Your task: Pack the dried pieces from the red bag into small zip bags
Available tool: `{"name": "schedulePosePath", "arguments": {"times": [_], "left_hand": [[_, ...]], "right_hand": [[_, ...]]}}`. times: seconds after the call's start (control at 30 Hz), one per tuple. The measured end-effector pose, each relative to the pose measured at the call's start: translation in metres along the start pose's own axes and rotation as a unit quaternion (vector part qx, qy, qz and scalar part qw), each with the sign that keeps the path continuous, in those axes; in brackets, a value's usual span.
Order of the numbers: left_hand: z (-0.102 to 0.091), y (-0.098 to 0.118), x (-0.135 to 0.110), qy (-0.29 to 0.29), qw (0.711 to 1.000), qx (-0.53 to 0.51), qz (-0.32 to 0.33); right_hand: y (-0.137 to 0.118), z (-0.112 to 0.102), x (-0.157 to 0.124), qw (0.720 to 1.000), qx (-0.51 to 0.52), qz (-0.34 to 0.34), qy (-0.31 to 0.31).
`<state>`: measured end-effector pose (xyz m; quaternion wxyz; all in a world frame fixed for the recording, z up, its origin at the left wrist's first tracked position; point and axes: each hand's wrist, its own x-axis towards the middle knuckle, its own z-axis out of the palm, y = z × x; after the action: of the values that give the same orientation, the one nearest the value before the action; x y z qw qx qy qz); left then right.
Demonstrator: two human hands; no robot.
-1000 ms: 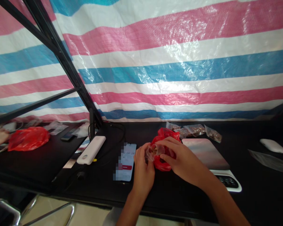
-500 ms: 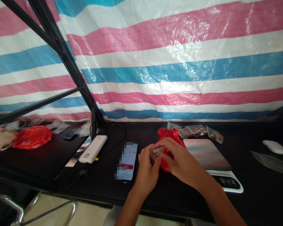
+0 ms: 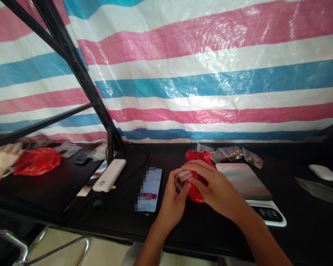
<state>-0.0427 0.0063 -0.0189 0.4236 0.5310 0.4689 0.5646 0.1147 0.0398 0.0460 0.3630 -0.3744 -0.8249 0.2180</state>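
A black counter (image 3: 122, 218) runs the width of the room, and its front edge passes just under the person's 2 forearms. Its back edge meets a hanging tarpaulin of pink, blue and white stripes (image 3: 211, 74), which closes off all room behind.

Bare counter lies in front of the wrists. To the left, a black smartphone with a lit screen (image 3: 150, 189) lies just beside the left hand (image 3: 173, 201), and a white oblong power bank (image 3: 109, 175) sits further left by a black metal frame post (image 3: 108, 144). To the right, a flat silver weighing plate (image 3: 242, 181) lies close to the right hand (image 3: 213, 186), and a white oval device (image 3: 324, 172) sits well apart.

Both hands meet over the middle of the counter on a small clear plastic pouch (image 3: 182, 178), held above the surface against a crumpled red plastic bag (image 3: 197, 162). The left fingers curl closed around the pouch from below. The right thumb and forefinger pinch its upper edge, wrist low, palm down.

Filled clear packets (image 3: 230, 152) lie behind the plate. At far left, another person's hand (image 3: 0, 164) touches a second red bag (image 3: 37, 160).
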Motion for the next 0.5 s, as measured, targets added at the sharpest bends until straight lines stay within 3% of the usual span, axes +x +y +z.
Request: {"name": "schedulePosePath", "arguments": {"times": [0.13, 0.23, 0.33, 0.5], "left_hand": [[-0.001, 0.005, 0.005, 0.154, 0.988, 0.017, 0.013], [-0.002, 0.008, 0.004, 0.221, 0.973, 0.065, -0.011], [0.0, 0.01, -0.005, 0.172, 0.979, 0.087, -0.072], [0.015, 0.005, -0.021, 0.079, 0.985, 0.034, -0.149]], "right_hand": [[0.009, -0.018, -0.002, 0.995, -0.012, 0.029, 0.099], [0.024, -0.026, -0.007, 0.995, -0.037, 0.079, 0.047], [0.035, -0.023, -0.012, 0.988, -0.078, 0.122, -0.046], [0.038, -0.013, -0.013, 0.972, -0.143, 0.17, -0.072]]}}
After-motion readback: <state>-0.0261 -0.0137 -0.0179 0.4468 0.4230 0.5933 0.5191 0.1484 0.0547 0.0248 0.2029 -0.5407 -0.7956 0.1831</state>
